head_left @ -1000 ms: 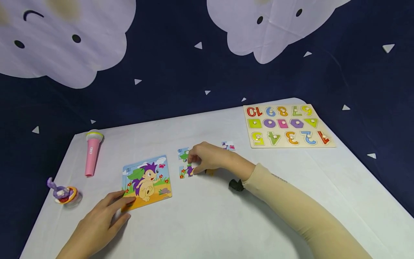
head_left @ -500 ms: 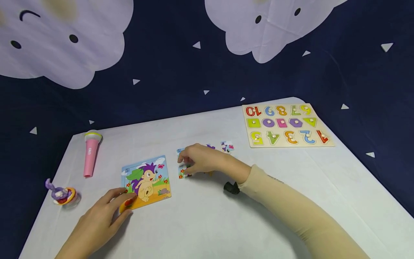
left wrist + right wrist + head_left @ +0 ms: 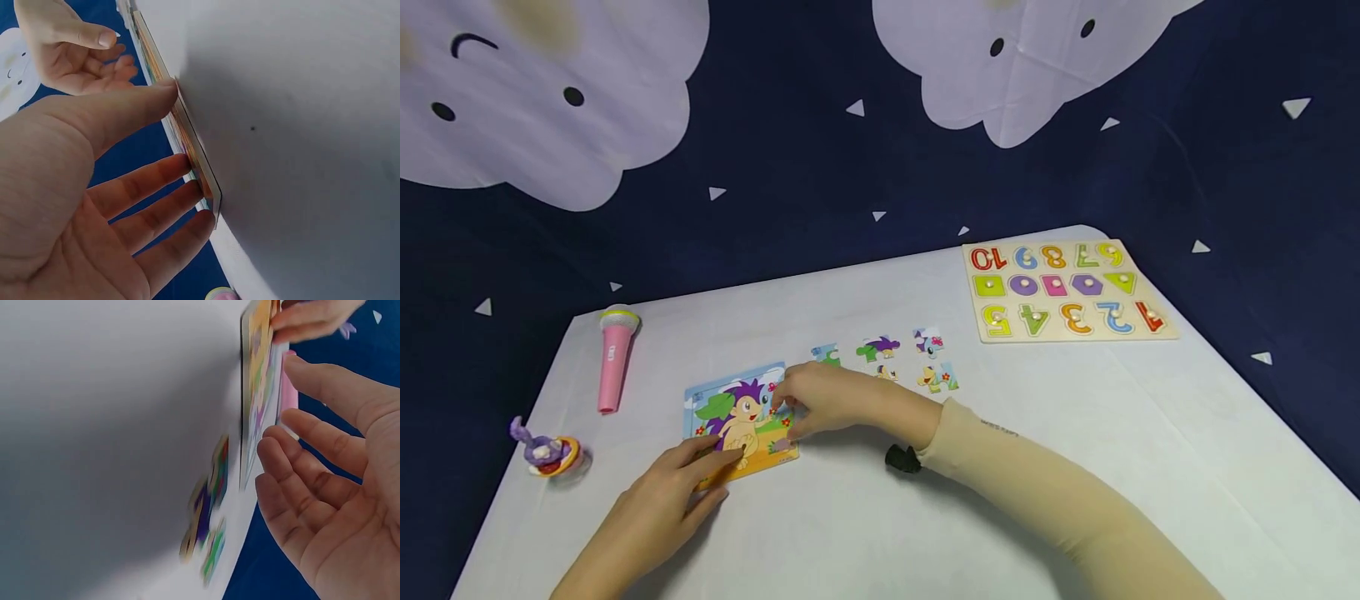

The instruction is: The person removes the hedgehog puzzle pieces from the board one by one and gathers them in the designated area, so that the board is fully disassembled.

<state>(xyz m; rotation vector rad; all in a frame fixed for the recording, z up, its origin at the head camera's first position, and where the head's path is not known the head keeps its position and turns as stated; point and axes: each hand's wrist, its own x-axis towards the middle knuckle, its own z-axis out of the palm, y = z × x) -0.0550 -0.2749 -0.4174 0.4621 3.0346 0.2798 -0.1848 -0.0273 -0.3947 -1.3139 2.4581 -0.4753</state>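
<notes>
A square hedgehog picture puzzle (image 3: 745, 408) lies on the white table. My left hand (image 3: 655, 504) rests at its lower left, fingertips on the picture; the left wrist view shows the thumb (image 3: 140, 103) at the board's edge. Over the puzzle's right edge hovers my right hand (image 3: 831, 396), fingers loosely bent. Nothing shows between its fingers (image 3: 294, 487) in the right wrist view. Loose jigsaw pieces lie to the right, among them a leaf piece (image 3: 826, 354), a purple-spiked piece (image 3: 880, 347) and a butterfly piece (image 3: 928, 343). My right hand and forearm cover part of that area.
A pink toy microphone (image 3: 615, 362) lies at the back left, with a small purple toy figure (image 3: 542, 452) in front. At the back right is a wooden number and shape board (image 3: 1067, 312). A small black object (image 3: 902, 458) sits beside my right cuff.
My right hand has moved left from the loose pieces to the puzzle's right edge, uncovering several pieces. The left hand has shifted slightly right, farther onto the puzzle.
</notes>
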